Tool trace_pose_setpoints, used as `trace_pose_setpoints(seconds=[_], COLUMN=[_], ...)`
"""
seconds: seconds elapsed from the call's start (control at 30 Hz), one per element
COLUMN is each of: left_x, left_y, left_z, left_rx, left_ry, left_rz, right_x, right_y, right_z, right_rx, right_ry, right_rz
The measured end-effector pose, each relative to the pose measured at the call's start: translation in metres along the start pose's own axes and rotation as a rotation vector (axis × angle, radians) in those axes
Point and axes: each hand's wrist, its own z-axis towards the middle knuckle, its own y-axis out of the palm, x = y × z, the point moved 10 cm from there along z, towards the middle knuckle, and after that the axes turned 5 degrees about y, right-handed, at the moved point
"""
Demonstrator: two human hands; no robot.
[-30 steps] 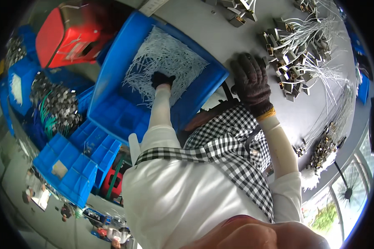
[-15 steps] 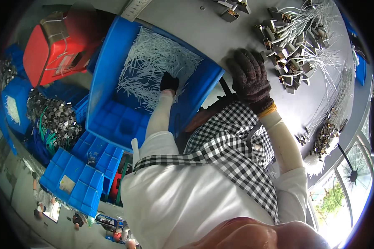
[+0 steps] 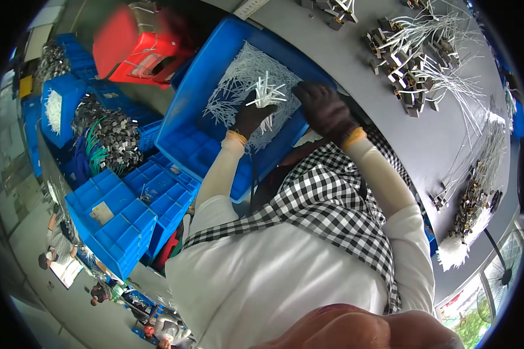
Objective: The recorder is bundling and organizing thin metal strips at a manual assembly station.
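My left hand [image 3: 251,119], in a dark glove, is closed round a bunch of short white wires [image 3: 268,93] whose ends fan out above the fingers. It is raised over the big blue bin [image 3: 183,110], where a loose heap of the same thin white wires [image 3: 239,75] lies. At the bin's right rim hovers my right hand [image 3: 326,113], also in a dark glove. Its fingers point left toward the bunch, slightly bent and a little blurred, and nothing shows in them.
On the grey table [image 3: 355,55] to the right lies a pile of grey metal-cased parts with white leads [image 3: 413,70]. Another bundle of wired parts [image 3: 468,203] lies nearer. A red stool [image 3: 142,52], stacked blue crates [image 3: 108,212] and a heap of small metal parts [image 3: 113,139] stand left.
My left hand has come up from the heap with a bunch of white wires in it. My right hand has left the table and moved to the bin's rim. The view has shifted.
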Motion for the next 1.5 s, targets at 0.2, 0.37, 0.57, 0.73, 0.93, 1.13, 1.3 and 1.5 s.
trace_pose_setpoints(seconds=[0.2,0.37,0.57,0.73,0.93,1.13,1.3,1.5], left_x=[0.065,0.03,-0.01,-0.028,0.035,0.052,0.06,0.052], left_y=[-0.002,0.01,-0.022,-0.019,-0.029,-0.033,-0.035,-0.082], left_z=[-0.019,-0.02,-0.032,-0.036,-0.036,-0.035,-0.039,-0.042], left_rx=[0.101,0.102,0.155,0.048,0.152,0.318,0.316,0.434], left_ry=[0.315,0.255,0.162,-0.043,0.183,0.223,0.373,0.314], left_rz=[0.239,0.291,0.254,-0.498,-0.693,-0.79,-0.574,-0.758], right_x=[-0.01,-0.005,0.021,0.012,-0.033,-0.065,-0.05,-0.024], right_y=[0.066,0.113,0.095,0.1,0.095,0.119,0.114,0.111], right_z=[0.025,0.02,0.027,0.029,0.02,0.01,0.01,-0.009], right_rx=[-0.375,-0.255,-0.138,-0.26,-0.497,-0.602,-0.384,-0.658], right_ry=[0.606,0.94,0.927,0.72,0.677,0.572,0.501,0.599], right_rz=[1.094,1.444,1.338,1.018,0.883,0.87,0.704,0.573])
